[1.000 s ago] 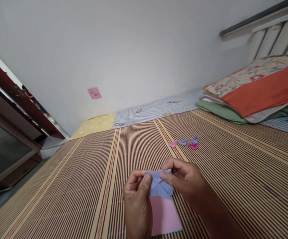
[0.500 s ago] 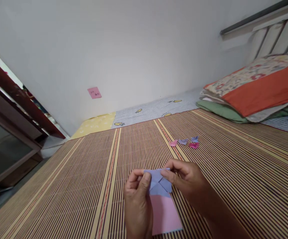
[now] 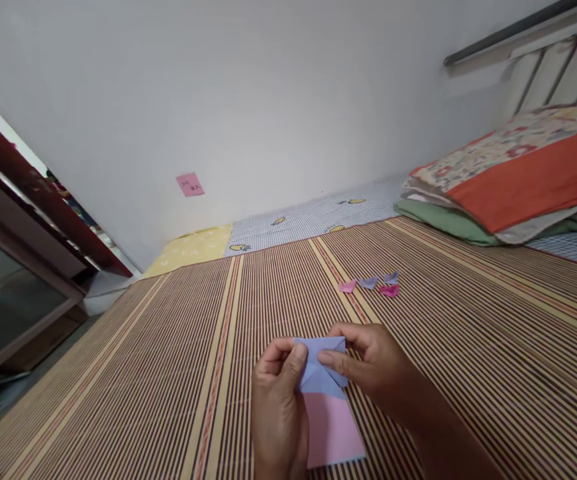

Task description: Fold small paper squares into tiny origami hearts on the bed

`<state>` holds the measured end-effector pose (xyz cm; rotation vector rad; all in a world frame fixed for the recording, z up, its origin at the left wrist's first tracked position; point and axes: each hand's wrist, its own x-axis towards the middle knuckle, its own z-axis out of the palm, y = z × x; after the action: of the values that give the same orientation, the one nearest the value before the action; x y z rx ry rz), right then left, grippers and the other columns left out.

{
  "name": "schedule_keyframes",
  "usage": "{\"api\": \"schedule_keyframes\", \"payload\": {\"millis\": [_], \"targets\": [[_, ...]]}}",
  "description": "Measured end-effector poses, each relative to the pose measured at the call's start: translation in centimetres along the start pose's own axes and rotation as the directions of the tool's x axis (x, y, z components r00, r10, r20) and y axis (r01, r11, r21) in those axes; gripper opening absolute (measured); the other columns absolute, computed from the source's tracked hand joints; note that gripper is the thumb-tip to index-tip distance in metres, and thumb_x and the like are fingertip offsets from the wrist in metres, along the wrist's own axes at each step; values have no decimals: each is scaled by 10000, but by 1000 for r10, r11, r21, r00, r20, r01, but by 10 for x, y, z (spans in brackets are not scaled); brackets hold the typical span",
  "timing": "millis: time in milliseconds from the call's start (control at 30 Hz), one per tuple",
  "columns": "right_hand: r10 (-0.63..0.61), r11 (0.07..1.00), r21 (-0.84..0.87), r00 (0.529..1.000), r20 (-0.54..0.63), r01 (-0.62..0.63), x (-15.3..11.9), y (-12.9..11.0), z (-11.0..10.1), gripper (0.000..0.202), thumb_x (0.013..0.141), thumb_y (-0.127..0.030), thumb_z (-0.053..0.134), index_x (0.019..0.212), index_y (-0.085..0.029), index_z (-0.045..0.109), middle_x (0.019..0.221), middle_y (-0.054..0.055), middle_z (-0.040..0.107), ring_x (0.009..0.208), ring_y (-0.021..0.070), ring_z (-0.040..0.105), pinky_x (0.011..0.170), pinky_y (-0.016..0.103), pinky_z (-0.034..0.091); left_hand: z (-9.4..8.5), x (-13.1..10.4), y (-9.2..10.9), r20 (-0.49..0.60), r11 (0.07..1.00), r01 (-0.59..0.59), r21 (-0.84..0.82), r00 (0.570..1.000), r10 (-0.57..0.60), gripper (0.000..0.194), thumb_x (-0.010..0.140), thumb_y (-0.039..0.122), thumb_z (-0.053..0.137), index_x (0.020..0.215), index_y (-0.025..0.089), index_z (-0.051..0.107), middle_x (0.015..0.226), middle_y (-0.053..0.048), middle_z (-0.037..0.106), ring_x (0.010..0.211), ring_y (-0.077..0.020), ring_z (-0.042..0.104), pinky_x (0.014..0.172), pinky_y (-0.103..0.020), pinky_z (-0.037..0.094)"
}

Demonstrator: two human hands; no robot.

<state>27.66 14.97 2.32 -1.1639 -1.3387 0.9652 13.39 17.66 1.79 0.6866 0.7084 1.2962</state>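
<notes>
A folded sheet of blue origami paper (image 3: 321,377) is held up between my two hands, its creases and flaps facing me. My left hand (image 3: 281,400) pinches its left edge, thumb in front and fingers behind. On the right side, my right hand (image 3: 368,363) grips the paper with the thumb lying across its front and the fingers behind. Below it, a stack of pink paper (image 3: 333,430) lies on the striped mat, partly covered by the blue paper and my left hand.
Small folded paper pieces lie farther off: a light pink one (image 3: 347,287), a magenta one (image 3: 390,291) and two bluish ones (image 3: 368,283). Folded bedding (image 3: 523,173) is piled at right on the striped mat (image 3: 168,373). A pink note (image 3: 190,185) is on the wall.
My right thumb has shifted slightly left and down across the blue paper. The paper's upper right corner now shows beyond the thumb, and the front flaps sit differently.
</notes>
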Motion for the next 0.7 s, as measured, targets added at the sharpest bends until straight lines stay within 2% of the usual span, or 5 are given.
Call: {"api": "schedule_keyframes", "payload": {"millis": [200,367,500,633,700], "targets": [[11,1000,16,1000,4,-11,3,1,0,186,871,-296,673,738,-170,639,636,-34,529,600,130,488,537,248,384,-1,1,-2,-8,997,60,-49,998,-60,285,610,263,941,730,161,702,650,-3,702,590,-137,645,639,-274,554],[22,994,104,996,81,-30,4,8,-5,278,864,-369,691,685,-170,615,603,-33,513,570,126,472,521,248,357,-2,2,-4,-28,999,48,-19,998,-48,287,610,265,939,732,155,703,637,5,682,576,-130,624,605,-258,537],[0,995,99,994,109,-11,3,11,-10,337,915,-414,646,678,-174,627,606,-26,501,580,132,457,542,262,350,-1,2,-4,-35,999,31,12,999,-30,291,604,281,939,728,157,707,653,-4,693,579,-137,620,581,-258,531],[-35,995,93,985,170,20,4,11,-17,418,978,-423,579,635,-184,567,612,-41,437,582,120,396,547,262,316,0,1,-4,-35,998,-9,68,999,12,285,615,298,930,722,154,709,641,8,671,580,-123,597,561,-231,507],[-38,997,70,986,164,27,4,11,-19,380,977,-416,594,679,-181,610,631,-37,481,597,121,433,558,258,338,-1,0,-4,-8,992,-25,120,1000,26,266,652,307,908,725,152,705,630,13,654,563,-115,576,538,-220,484]]}}
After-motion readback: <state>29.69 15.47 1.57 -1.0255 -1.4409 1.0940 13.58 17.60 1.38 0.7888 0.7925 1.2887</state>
